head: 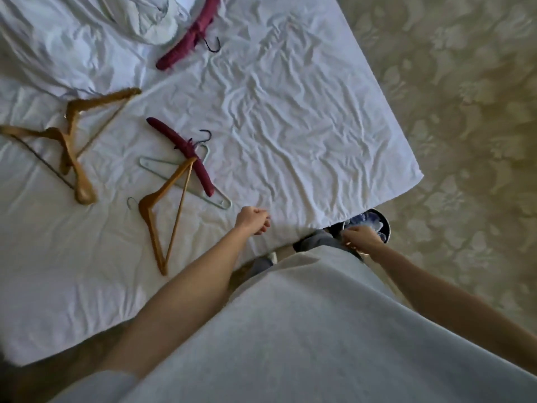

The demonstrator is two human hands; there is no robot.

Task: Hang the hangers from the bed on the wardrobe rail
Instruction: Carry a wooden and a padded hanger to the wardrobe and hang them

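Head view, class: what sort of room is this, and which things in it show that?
Most likely a bedroom: a bed with a creased white sheet, clothes hangers such as a wooden hanger and a padded maroon hanger on it, and patterned carpet beside it.

— What's on the bed (290, 117)?

— Six hangers, all flat on my rumpled white sheet. A padded maroon one (190, 32) at twelve o'clock. Two wooden ones (74, 146) overlapping at nine. A second maroon hanger (186, 154) crosses a pale wire one (186, 181) near the middle; another wooden hanger (162, 216) lies touching them at seven.
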